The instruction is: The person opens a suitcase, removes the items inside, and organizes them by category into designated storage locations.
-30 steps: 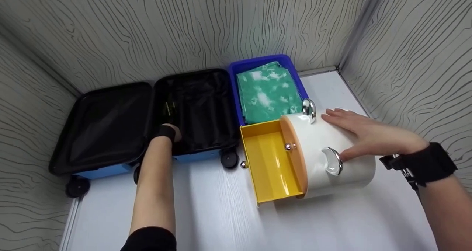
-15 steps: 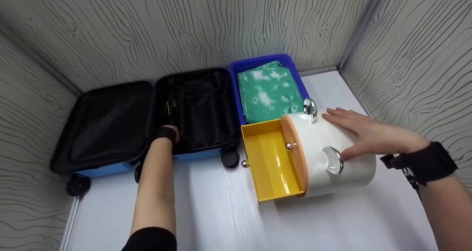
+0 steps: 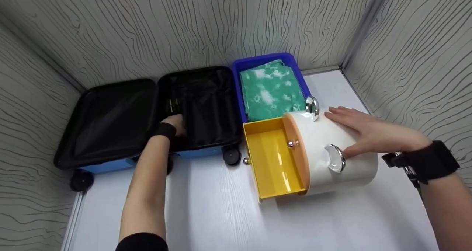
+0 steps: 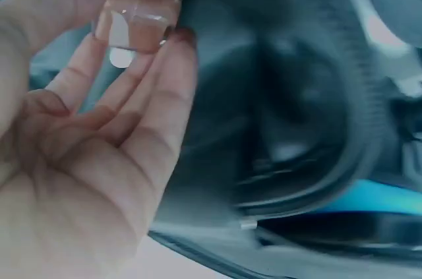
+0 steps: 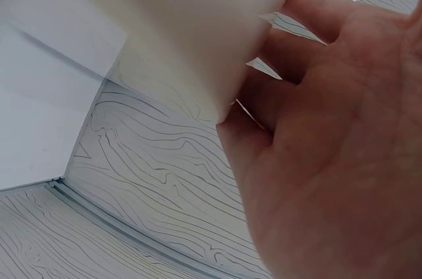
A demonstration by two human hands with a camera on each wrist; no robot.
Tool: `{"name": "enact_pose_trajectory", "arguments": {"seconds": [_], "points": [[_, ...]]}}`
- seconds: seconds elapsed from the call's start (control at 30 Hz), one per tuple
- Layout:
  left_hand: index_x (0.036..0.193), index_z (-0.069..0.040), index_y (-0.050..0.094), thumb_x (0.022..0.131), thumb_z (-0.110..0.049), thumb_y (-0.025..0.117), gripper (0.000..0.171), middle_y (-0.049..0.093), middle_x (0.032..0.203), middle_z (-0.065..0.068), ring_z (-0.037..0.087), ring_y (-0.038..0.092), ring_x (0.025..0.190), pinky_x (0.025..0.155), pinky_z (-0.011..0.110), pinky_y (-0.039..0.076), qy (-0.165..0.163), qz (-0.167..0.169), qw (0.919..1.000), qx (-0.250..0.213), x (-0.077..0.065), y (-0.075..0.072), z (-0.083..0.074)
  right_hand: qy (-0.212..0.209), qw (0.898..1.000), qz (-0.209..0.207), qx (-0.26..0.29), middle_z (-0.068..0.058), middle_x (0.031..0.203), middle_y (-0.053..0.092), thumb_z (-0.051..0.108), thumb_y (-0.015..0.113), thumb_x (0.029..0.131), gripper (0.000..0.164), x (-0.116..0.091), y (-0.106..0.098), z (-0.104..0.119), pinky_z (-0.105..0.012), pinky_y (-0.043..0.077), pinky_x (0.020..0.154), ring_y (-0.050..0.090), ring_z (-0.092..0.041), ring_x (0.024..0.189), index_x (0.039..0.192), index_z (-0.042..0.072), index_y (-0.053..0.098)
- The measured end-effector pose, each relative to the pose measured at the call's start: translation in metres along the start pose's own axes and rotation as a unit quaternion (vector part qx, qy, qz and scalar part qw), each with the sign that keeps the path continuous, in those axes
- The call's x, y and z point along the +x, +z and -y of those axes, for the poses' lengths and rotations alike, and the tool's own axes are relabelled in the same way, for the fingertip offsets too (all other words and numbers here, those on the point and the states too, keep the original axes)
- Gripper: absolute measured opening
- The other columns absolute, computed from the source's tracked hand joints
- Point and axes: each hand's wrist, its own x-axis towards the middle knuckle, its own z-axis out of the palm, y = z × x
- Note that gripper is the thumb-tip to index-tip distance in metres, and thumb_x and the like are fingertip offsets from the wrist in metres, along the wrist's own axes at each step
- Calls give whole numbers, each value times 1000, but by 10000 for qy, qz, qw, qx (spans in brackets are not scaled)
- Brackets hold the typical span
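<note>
My left hand [image 3: 176,123] reaches down into the right half of an open black-lined suitcase [image 3: 211,111]. In the left wrist view, its thumb and fingertips pinch a small clear, glossy block-shaped object [image 4: 140,16]; its exact kind cannot be told. Beyond that hand in the head view lies a small dark thing with yellow lines [image 3: 173,105]. My right hand [image 3: 372,131] rests with fingers spread on the white rounded top of a small cabinet [image 3: 348,175]. From the cabinet's left side a yellow drawer [image 3: 271,162] stands pulled out, with nothing visible inside.
A blue basket [image 3: 236,82] with green-and-white patterned cloth [image 3: 271,90] stands between the suitcase and the cabinet. The suitcase's other half [image 3: 110,122] lies flat at the left. Wood-grain patterned walls [image 3: 206,26] enclose the white table [image 3: 217,210].
My left hand has shifted slightly farther into the suitcase, and more of it now shows. The right hand stays on the cabinet. The whole head view has drifted slightly.
</note>
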Motion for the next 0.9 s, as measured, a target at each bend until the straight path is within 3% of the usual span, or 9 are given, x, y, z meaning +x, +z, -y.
{"name": "enact_pose_trajectory", "arguments": {"seconds": [0.07, 0.13, 0.27, 0.4, 0.5, 0.6, 0.73, 0.8, 0.9], "points": [[94, -1, 60, 97, -8, 62, 9, 58, 87, 8, 25, 53, 79, 74, 39, 44, 80, -143, 9998, -100, -3, -2, -7, -7, 10000, -7, 1, -6, 169, 19, 43, 88, 76, 109, 1, 0, 0, -69, 17, 115, 12, -35, 155, 164, 27, 27], [110, 1, 59, 99, -9, 61, 16, 58, 97, 11, 27, 53, 86, 79, 41, 45, 258, -402, 9986, -229, -6, -7, -24, -4, 10000, -15, 20, -5, 169, 20, 43, 88, 76, 108, 1, 1, 0, -70, 17, 115, 12, -35, 155, 164, 28, 27], [122, -2, 62, 100, -12, 64, 24, 61, 105, 10, 26, 55, 94, 86, 42, 48, 967, -870, 9913, -194, -6, -8, -57, -12, 10000, 10, 46, -6, 169, 19, 41, 89, 76, 108, 2, 0, 0, -70, 17, 115, 12, -35, 155, 164, 27, 27], [117, -9, 69, 99, -13, 67, 19, 61, 106, 6, 23, 53, 97, 88, 39, 49, 1633, -1196, 9793, 93, -10, -5, -96, -92, 9999, 68, 45, -10, 169, 18, 41, 88, 77, 108, 1, -1, -1, -71, 16, 114, 11, -38, 155, 164, 24, 27], [104, -13, 69, 98, -12, 68, 7, 58, 103, 2, 20, 50, 96, 85, 35, 46, 2196, -1278, 9667, 316, -16, -1, -127, -134, 9999, 45, -24, -11, 169, 19, 42, 87, 78, 108, 0, -1, -3, -70, 16, 115, 11, -38, 154, 164, 23, 26], [100, -14, 70, 99, -14, 68, 2, 57, 100, 1, 18, 49, 94, 84, 32, 44, 2843, -1285, 9488, 493, -24, 5, -153, -161, 9998, 29, -86, -11, 169, 19, 43, 86, 78, 107, -1, -1, -3, -70, 16, 115, 12, -39, 154, 165, 23, 25], [109, -13, 75, 101, -18, 68, 12, 60, 100, 1, 17, 53, 92, 82, 29, 46, 3600, -1156, 9231, 707, -35, 16, -182, -158, 9998, 25, -75, -11, 169, 19, 43, 86, 78, 107, -1, -1, -3, -70, 17, 115, 11, -39, 154, 165, 24, 25], [113, -13, 76, 100, -18, 69, 16, 63, 101, 0, 15, 55, 92, 82, 27, 48, 3836, -943, 9151, 806, -38, 24, -193, -161, 9999, 12, -42, -11, 169, 19, 41, 87, 78, 108, 0, 0, -3, -70, 17, 115, 12, -39, 154, 164, 24, 26], [113, -13, 75, 100, -20, 68, 16, 63, 100, -1, 14, 57, 90, 80, 24, 48, 3877, -461, 9154, 979, -41, 39, -208, -169, 9998, -38, -17, -10, 169, 21, 39, 89, 76, 108, 0, 1, -4, -69, 18, 115, 12, -38, 154, 164, 25, 27]]}}
